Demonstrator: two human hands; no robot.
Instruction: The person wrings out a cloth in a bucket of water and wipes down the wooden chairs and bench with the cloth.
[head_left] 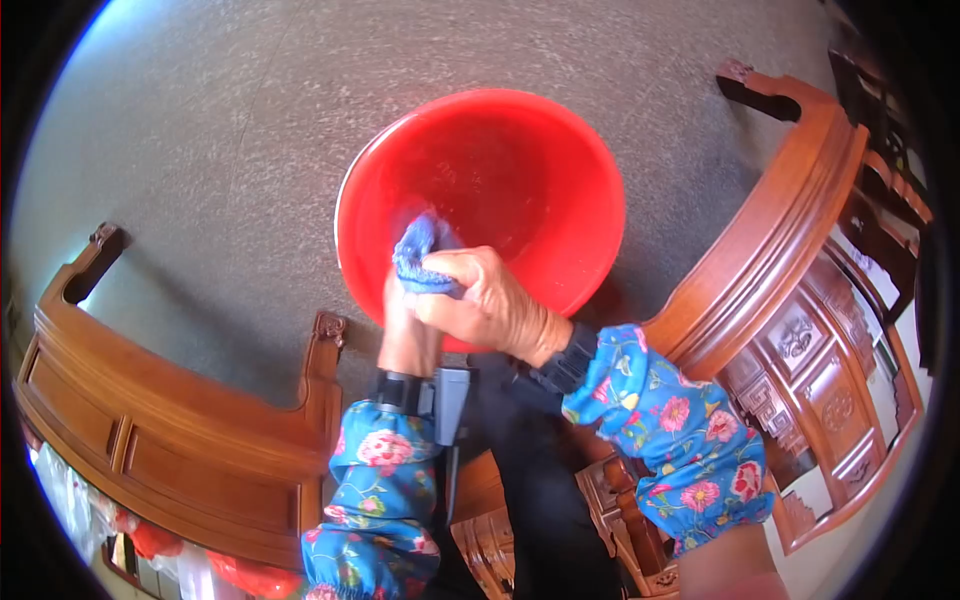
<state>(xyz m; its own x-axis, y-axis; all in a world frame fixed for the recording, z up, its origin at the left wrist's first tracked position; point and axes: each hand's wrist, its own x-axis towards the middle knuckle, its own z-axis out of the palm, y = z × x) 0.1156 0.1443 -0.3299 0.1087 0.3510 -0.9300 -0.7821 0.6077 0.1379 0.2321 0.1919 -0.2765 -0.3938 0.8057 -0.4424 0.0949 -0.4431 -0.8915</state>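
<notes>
A blue cloth (425,255) is bunched up between my two hands over the near side of a red bucket (585,200). My right hand (490,305) is closed on the cloth, with its thumb and fingers pressed around it. My left hand (408,335) is close against the right one and also grips the cloth; its fingers are partly hidden and blurred. Inside the bucket, the dark red bottom looks wet, with small light specks that may be water. Flowered blue sleeve covers and dark wrist straps are on both arms.
The bucket stands on a grey speckled floor (250,140). Carved wooden furniture curves along the left (180,370) and the right (760,230). Red and clear plastic bags (250,575) lie at the lower left. My dark-trousered legs (540,480) are below the bucket.
</notes>
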